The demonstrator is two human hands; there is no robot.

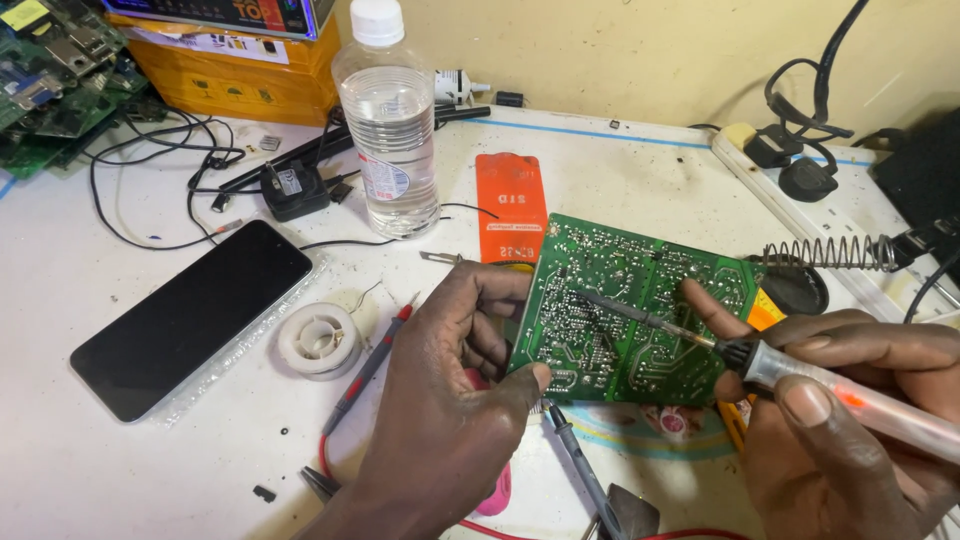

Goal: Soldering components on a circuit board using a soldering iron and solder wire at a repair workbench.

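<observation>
Gripping a green circuit board [630, 310] propped mid-table (solder side up), left hand [450, 400]; right hand [850, 420] clasps a soldering iron [760, 362]. Orange rectangular pack [510, 205] and clear bottle [390, 130] stand behind.

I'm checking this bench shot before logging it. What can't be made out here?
Head view only:
- Component side of the green circuit board: faces away.
- Soldering iron handle end: cut off by the right edge.
- Pink object: mostly hidden under the left hand.
- Right hand: cut off by the frame's corner.
- Solder joints: too small.
</observation>
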